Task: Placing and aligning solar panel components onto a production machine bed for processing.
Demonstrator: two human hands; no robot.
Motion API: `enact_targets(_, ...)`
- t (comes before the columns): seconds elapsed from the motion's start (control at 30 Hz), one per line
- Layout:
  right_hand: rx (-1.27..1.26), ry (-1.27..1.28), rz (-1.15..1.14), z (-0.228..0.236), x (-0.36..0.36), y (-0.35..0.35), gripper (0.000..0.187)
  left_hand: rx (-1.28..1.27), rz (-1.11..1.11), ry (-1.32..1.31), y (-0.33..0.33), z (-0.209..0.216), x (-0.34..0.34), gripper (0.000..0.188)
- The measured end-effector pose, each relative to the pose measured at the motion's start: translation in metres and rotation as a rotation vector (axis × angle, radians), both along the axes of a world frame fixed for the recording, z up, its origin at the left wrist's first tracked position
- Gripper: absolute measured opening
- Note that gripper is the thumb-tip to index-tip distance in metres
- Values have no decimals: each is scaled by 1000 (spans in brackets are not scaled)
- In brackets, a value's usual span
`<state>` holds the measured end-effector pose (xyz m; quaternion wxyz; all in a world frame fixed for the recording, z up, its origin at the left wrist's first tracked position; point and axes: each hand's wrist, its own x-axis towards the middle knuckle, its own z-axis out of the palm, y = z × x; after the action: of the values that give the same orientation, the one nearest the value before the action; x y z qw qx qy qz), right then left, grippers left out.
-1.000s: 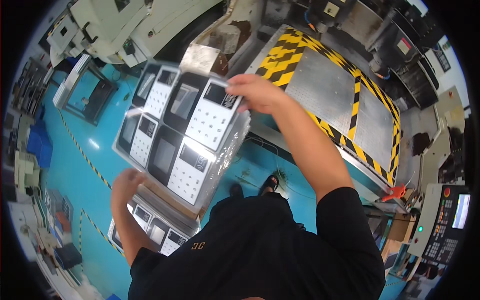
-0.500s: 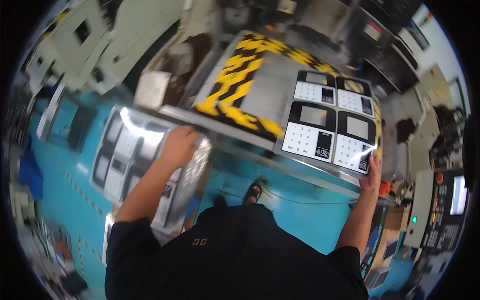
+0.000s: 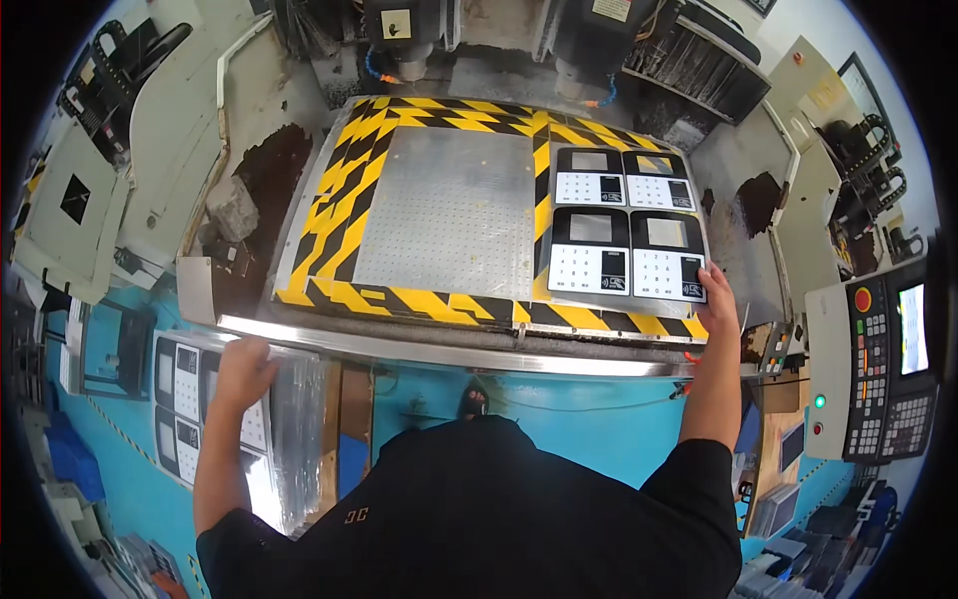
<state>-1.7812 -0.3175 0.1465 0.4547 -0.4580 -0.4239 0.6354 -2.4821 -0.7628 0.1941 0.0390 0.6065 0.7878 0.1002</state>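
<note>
The printed sheet [image 3: 627, 225], bearing four keypad panels, lay over the right part of the machine bed [image 3: 444, 210], overlapping striped tape [image 3: 339, 200]. The right hand [image 3: 719, 299] touched its near right corner with bent fingers; whether they pinched it could not be told. The left hand [image 3: 242, 374], loosely curled, was at the stack [image 3: 187, 384] of similar sheets, its hold unclear.

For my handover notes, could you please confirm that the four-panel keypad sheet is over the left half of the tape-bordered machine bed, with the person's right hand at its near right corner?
Not quite: the head view shows the keypad sheet over the right half of the machine bed, not the left, with the right hand at its near right corner.
</note>
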Motion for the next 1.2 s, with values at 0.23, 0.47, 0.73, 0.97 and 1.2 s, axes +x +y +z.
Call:
enact_targets(0.23, -140, -559, 19, -54, 39, 64, 22, 234, -23, 40, -25, 43, 44, 45)
enact_targets(0.47, 407, -1618, 66, -80, 5, 100, 67, -116, 1233, 119, -242, -54, 32, 115)
enact_targets(0.73, 764, -1095, 472, -119, -108, 152, 39, 217, 1624, -640, -234, -44, 61, 121)
enact_targets(0.97, 788, -1193, 752, -10, -259, 47, 49, 1297, 1272, -1287, -235, -11, 76, 36)
enact_targets(1.2, 379, -530, 887, -23, -277, -7, 36, 1147, 717, -1311, -110, 56, 83, 46)
